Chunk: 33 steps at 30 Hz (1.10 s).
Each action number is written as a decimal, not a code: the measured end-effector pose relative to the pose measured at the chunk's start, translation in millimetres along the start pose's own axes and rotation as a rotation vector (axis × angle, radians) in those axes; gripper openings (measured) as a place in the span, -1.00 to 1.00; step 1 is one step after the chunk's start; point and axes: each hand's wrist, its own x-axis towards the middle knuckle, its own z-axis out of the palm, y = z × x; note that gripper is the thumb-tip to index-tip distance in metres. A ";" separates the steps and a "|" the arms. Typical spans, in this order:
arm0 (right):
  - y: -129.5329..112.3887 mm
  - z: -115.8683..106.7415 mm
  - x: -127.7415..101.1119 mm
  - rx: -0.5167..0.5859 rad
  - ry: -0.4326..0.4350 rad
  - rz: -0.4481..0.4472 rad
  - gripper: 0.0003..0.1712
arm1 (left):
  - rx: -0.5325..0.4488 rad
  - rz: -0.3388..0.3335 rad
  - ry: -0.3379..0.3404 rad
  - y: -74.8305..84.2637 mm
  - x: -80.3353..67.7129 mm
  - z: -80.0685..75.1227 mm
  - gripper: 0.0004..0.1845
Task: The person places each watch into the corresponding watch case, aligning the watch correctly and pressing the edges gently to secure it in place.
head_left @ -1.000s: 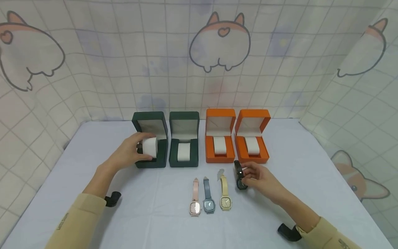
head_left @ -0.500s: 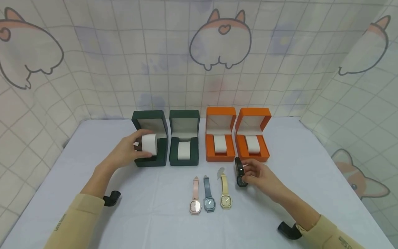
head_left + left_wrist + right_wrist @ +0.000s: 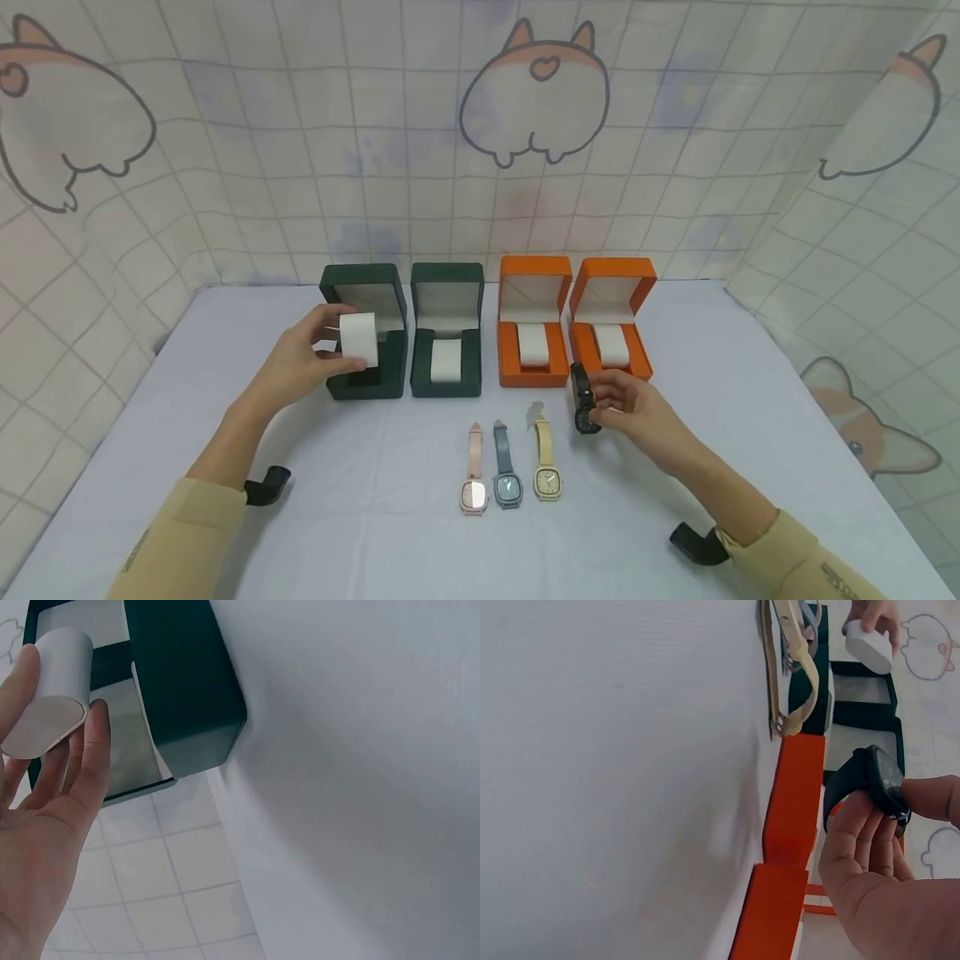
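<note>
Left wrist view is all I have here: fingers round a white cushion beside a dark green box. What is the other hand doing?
Observer: The right hand holds a black watch above the table, in front of the orange boxes.
Operator: Any other watches out?
Observer: Three lie flat in a row: pink watch, blue watch, cream watch.
Operator: Is my cushion out of its box?
Observer: Yes. The left hand holds the white cushion lifted above the leftmost green box; the other three boxes have theirs seated.
</note>
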 end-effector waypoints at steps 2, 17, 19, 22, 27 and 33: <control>-1.2 -0.9 0.5 0.010 0.008 -0.015 -0.42 | 0.000 -0.004 0.012 2.2 -1.8 0.9 -0.16; -5.9 -1.7 3.7 0.069 0.025 -0.053 -0.39 | -0.008 0.028 0.106 18.8 -11.4 16.2 -0.16; -6.7 -1.1 4.5 0.070 0.023 -0.058 -0.39 | -0.011 0.028 0.116 20.4 -11.8 18.7 -0.17; -7.9 -0.2 6.1 0.068 0.021 -0.061 -0.41 | -0.038 0.033 0.124 23.6 -11.3 21.9 -0.19; -8.8 1.2 10.3 0.064 0.024 -0.050 -0.43 | -0.078 0.018 0.119 29.0 -11.4 27.4 -0.21; -9.4 4.9 15.8 0.083 0.028 -0.041 -0.41 | -0.152 -0.007 0.059 34.2 -12.3 37.9 -0.21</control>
